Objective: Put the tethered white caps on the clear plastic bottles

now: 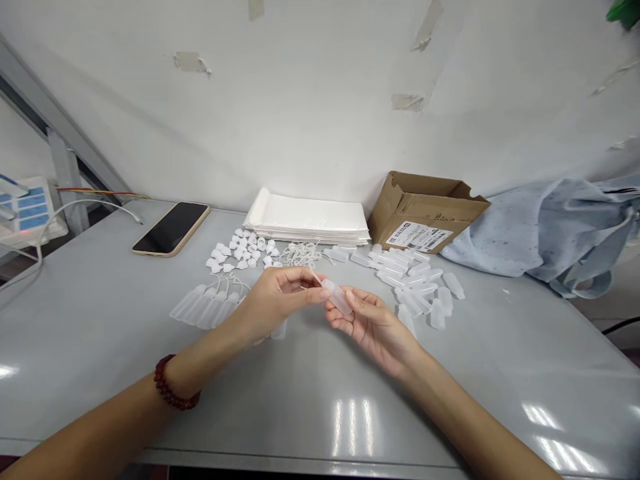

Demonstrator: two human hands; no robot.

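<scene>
Between my two hands, above the grey table, is a small translucent plastic bottle [339, 300], held tilted. My right hand [373, 327] grips its body between thumb and fingers. At its upper end my left hand [285, 293] is closed in a pinch, with a thin white cord [315, 275] rising from there. Whether a cap sits under the left fingers is hard to see. Left of my hands lies a row of similar bottles with corded tops [205, 307]. Behind are white caps [245, 248], a heap of white cords [301, 255] and, to the right, loose bottles [413, 283].
A stack of white padded envelopes [315, 219] and an open cardboard box [425, 213] stand along the wall. A phone [171, 229] lies at the left, near a power strip [33, 210] with cables. Pale blue cloth [545, 230] drapes over the right side.
</scene>
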